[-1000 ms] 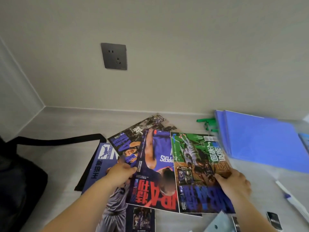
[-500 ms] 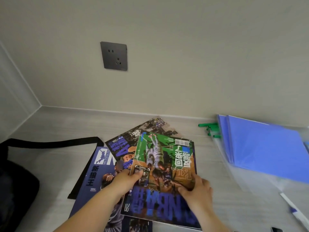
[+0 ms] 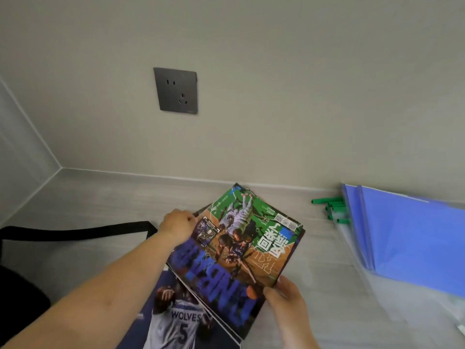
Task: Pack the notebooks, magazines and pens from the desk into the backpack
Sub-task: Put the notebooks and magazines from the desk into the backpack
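Two hands, at least two magazines, about five green pens, one wall socket.

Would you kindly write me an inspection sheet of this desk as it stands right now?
Surface: pale wood-grain desk, bare at the back left.
Job's things: stack of magazines, green-covered one on top, lifted at an angle; Wolves magazine flat beneath it; blue notebooks in a clear sleeve at right; green pens beside them; black backpack at the left edge, its strap across the desk.
Clutter: nothing seen.
Grippers: left hand grips the stack's far left edge; right hand grips its near corner.
Cables: nothing seen.
Surroundings: grey wall socket, nothing plugged in; plain wall.
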Demonstrator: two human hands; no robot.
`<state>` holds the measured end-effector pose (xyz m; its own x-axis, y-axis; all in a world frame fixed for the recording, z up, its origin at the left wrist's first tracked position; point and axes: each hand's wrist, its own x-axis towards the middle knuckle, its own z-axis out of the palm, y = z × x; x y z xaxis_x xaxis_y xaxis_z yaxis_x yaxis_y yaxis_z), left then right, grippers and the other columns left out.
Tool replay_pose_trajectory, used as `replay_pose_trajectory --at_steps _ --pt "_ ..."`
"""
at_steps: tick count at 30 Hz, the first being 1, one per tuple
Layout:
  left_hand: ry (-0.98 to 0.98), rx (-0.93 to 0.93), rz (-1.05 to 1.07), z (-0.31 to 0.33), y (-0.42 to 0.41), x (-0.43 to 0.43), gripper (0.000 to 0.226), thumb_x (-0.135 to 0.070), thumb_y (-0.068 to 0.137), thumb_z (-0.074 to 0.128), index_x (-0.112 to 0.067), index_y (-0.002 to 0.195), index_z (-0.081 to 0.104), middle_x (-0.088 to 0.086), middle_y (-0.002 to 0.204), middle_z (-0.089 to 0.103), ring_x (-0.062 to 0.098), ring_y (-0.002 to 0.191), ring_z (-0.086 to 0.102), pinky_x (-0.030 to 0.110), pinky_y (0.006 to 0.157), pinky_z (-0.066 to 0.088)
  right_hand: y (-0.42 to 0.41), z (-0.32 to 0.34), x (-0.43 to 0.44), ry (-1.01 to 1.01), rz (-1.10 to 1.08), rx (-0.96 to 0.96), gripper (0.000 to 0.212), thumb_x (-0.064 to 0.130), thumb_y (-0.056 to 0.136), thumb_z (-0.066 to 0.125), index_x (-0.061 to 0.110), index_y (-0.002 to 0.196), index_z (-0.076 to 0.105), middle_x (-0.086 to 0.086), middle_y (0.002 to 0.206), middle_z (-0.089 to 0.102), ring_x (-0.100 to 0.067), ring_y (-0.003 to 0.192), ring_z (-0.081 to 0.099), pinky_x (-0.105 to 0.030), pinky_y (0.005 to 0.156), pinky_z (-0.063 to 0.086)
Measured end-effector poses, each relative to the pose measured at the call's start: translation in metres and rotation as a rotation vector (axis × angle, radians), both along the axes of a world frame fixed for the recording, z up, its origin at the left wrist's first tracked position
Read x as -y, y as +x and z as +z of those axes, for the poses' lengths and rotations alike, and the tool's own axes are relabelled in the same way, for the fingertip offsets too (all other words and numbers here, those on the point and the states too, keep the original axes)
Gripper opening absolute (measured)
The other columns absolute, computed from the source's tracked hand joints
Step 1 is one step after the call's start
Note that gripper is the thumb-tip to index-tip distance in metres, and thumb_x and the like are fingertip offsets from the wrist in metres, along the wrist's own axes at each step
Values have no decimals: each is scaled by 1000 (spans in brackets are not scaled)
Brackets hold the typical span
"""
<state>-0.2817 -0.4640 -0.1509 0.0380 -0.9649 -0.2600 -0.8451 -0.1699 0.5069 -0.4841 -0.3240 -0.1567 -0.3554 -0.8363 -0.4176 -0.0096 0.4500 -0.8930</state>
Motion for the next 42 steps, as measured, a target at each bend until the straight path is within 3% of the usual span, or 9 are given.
replay_pose_trajectory --at_steps 4,7,13,17,25,30,36,40,42 --pt "55 75 -39 -16 -1 29 44 -36 91 42 -4 120 49 18 131 49 32 118 46 38 98 38 8 -9 13 -38 -107 105 38 -24 74 52 -11 110 53 -9 83 60 -17 74 52 0 60 41" --pt "49 168 -92 -25 -10 41 71 -53 82 49 -13 137 28 10 145 33 30 132 28 41 108 27 15 -17 22 -23 -209 148 49 -23 74 53 -8 120 48 -18 94 54 -21 85 49 -28 83 36" --pt "92 62 -142 -19 -21 50 63 -43 67 71 -14 119 48 8 118 56 27 112 49 35 93 42 7 -23 39 -38 -268 200 38 -16 78 54 0 113 54 -21 110 58 -27 95 51 -39 89 41" --pt "268 -30 -117 -13 -8 47 46 -32 69 74 -10 108 62 8 119 63 23 108 56 31 95 42 2 -18 37 -58 -237 301 25 -12 79 52 12 76 57 -13 84 65 -20 72 63 -25 66 51" --pt "280 -336 -8 14 10 -7 36 -19 80 65 -4 112 60 12 128 57 20 111 52 24 93 34 -5 6 26 -19 7 354 29 -5 86 43 10 68 59 5 44 68 -7 47 65 -22 53 48" --pt "123 -320 26 12 35 -62 24 -24 81 64 -11 101 65 0 105 62 4 83 50 16 73 36 9 5 5 26 155 287 26 -5 85 44 7 76 64 3 49 70 -12 53 64 -20 46 49" --pt "70 -226 231 -4 73 -141 19 -16 80 65 -8 97 69 13 111 68 23 104 60 32 95 43 42 2 -18 72 225 143 20 -5 83 49 2 85 68 -1 59 70 -10 53 61 -12 40 46" --pt "70 -335 338 -5 75 -167 17 -12 78 67 -11 93 60 10 104 70 20 89 61 27 81 45 55 -1 -28 90 240 79 20 1 83 53 3 102 60 -8 72 65 -8 37 56 -13 31 38" --pt "63 -407 421 -4 75 -168 30 -11 77 68 -7 103 54 10 103 67 19 85 57 27 76 43 54 0 -26 125 195 107 33 2 84 52 3 117 49 -11 86 64 -17 53 61 -22 42 47"
